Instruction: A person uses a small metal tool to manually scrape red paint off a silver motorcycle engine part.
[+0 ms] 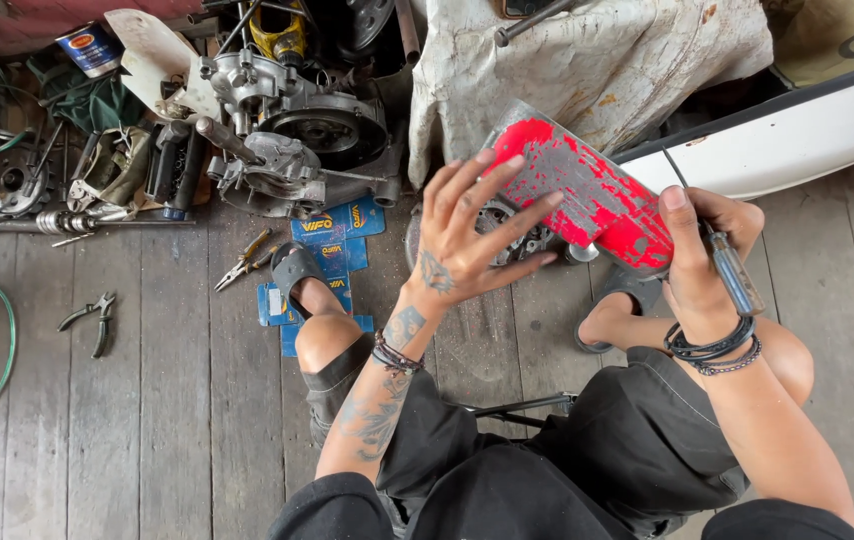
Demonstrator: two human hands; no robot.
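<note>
Even, soft daylight, seemingly from above; shadows faint. Focus sharp on the floor planks (197,400), slight motion blur on the left hand (467,235). Mild wide-angle bending at edges.

left hand (467,235): forearm angled up from the lap, palm down, fingers (507,215) spread wide and loose, not gripping anything | right hand (702,260): wrist bent, thumb straight up, other fingers curled shut around a thin handle | both wrists have dark bracelets | knees bent, seated
</note>
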